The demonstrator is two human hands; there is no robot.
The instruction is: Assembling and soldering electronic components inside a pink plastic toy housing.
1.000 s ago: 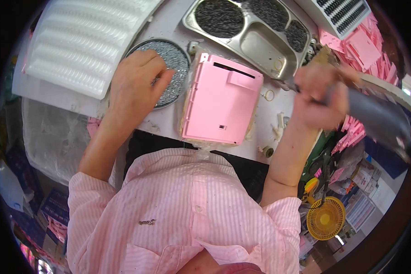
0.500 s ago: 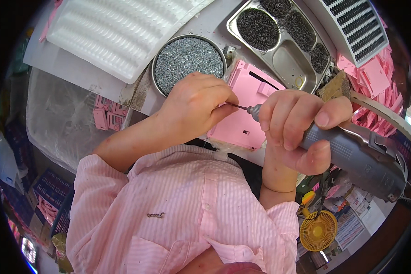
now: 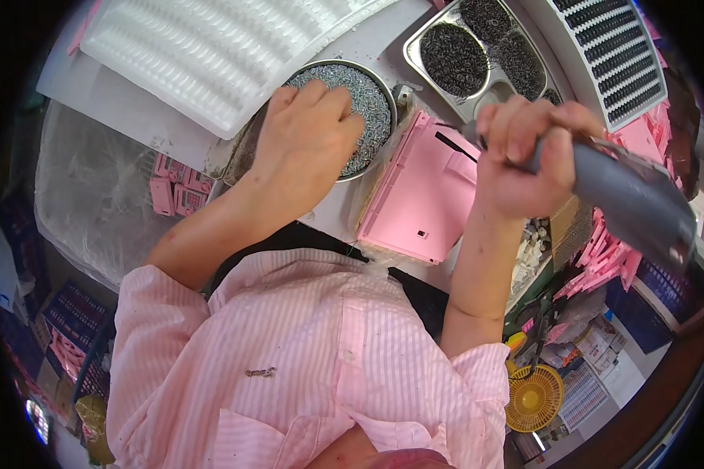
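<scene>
My left hand (image 3: 309,144) is over the round metal tin (image 3: 392,105) of small silvery screws (image 3: 374,102). Its fingers are curled down, the tips hidden, so I cannot see whether they pinch a screw. My right hand (image 3: 528,156) grips a grey electric screwdriver (image 3: 629,191), blurred by motion, its thin bit pointing left above the upper end of a pink plastic panel (image 3: 403,195). The panel lies between my hands, with a dark slot near its upper end and a small square hole lower down.
A white ridged tray (image 3: 188,59) lies far left. Beyond the panel stands a metal compartment tray (image 3: 411,53) holding dark small parts, beside a white box (image 3: 614,59) with black rows. Pink parts (image 3: 602,254) are heaped at right; a clear plastic bag (image 3: 94,187) is at left.
My left hand has left the screwdriver's bit and moved up and left to the tin. My right hand has raised the screwdriver away, toward the panel's upper end.
</scene>
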